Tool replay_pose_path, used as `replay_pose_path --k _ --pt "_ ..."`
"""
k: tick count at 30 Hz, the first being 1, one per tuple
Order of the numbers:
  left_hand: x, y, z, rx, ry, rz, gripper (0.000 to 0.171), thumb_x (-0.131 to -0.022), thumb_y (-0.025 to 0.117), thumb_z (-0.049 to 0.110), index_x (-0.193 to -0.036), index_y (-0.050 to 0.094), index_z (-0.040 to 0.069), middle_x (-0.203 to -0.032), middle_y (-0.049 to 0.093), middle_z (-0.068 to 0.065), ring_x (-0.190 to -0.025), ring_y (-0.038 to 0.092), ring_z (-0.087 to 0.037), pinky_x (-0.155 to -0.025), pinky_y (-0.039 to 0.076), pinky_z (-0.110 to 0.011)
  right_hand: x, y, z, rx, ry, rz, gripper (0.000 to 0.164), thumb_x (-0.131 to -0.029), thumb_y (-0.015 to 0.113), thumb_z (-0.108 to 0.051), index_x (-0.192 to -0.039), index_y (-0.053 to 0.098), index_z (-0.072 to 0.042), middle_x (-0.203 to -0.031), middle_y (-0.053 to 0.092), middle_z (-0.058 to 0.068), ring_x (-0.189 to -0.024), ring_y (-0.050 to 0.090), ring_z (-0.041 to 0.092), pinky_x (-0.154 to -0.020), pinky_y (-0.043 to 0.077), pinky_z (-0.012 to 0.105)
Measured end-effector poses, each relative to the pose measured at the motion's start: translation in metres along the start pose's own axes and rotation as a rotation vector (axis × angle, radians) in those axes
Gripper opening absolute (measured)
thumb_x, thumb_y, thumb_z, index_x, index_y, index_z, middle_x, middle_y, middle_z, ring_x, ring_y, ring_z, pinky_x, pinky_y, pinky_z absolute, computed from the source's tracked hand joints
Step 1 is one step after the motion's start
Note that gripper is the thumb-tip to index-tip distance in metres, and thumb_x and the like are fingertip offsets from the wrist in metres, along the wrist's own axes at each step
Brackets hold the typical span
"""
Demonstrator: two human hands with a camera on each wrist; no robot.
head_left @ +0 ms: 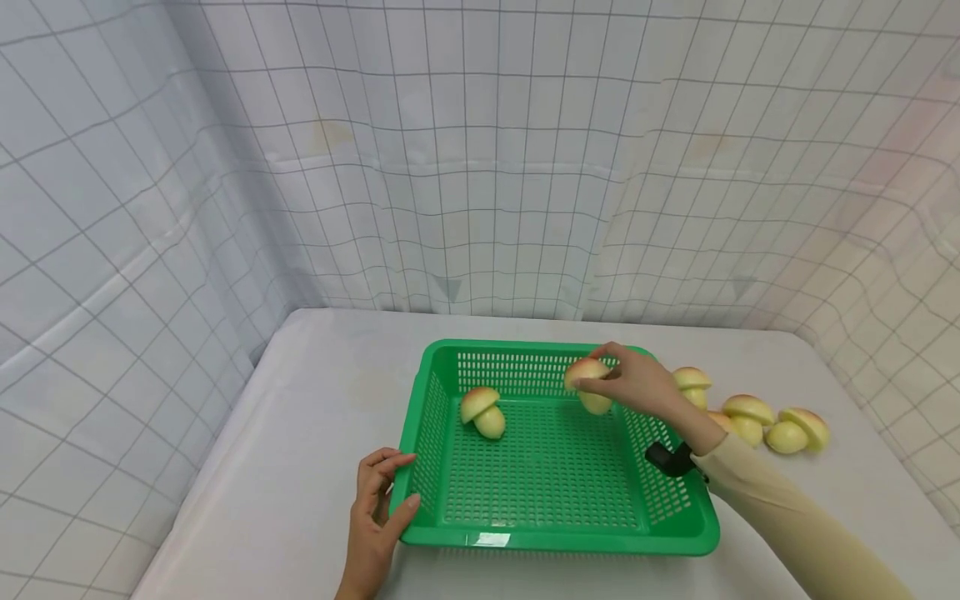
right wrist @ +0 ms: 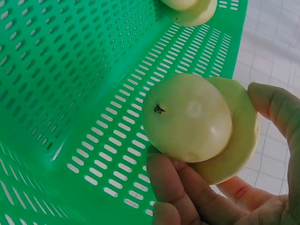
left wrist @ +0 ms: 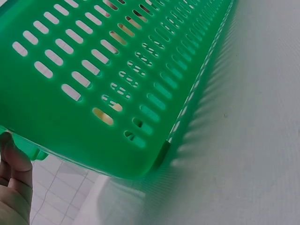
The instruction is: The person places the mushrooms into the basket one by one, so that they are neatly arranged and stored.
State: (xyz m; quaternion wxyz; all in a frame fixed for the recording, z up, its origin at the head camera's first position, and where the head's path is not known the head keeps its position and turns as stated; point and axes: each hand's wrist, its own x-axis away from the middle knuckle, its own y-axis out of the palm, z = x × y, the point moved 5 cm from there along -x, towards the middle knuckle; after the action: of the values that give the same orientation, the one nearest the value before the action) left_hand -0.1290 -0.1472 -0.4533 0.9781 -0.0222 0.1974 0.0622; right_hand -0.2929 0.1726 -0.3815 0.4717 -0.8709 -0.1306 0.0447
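Observation:
My right hand [head_left: 637, 383] holds a toy mushroom [head_left: 596, 402] by its brown-and-yellow cap, over the back right part of a green plastic basket [head_left: 555, 540]. In the right wrist view, thumb and fingers pinch the cap's edge, and the pale rounded stem [right wrist: 187, 117] points toward the camera. Another mushroom [head_left: 490, 422] lies on its side at the basket's left, near the back. My left hand [head_left: 371, 517] grips the basket's left rim near the front corner, thumb over the edge. The left wrist view shows that hand [left wrist: 16, 183] at the rim beside the slotted wall.
Several more mushrooms [head_left: 798, 431] lie on the white table [head_left: 300, 400] right of the basket, partly hidden by the right forearm. A black wrist camera [head_left: 670, 458] sits over the basket's right wall. White grid-patterned curtains [head_left: 517, 167] enclose the table's back and sides.

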Motion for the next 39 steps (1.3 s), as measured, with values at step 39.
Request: replay_pose_path --k 39 --pt "0.000 0.000 -0.005 -0.150 0.031 -0.046 0.040 -0.088 0.047 -0.003 -0.127 0.051 0.005 -0.134 0.025 -0.005 -0.120 0.030 -0.015 -0.092 0.029 -0.015 -0.024 0.048 -0.022 0.059 -0.103 -0.128 0.057 -0.076 0.067 -0.052 -0.119 0.055 -0.016 -0.085 0.062 -0.002 -0.064 0.052 0.014 -0.054 0.040 0.030"
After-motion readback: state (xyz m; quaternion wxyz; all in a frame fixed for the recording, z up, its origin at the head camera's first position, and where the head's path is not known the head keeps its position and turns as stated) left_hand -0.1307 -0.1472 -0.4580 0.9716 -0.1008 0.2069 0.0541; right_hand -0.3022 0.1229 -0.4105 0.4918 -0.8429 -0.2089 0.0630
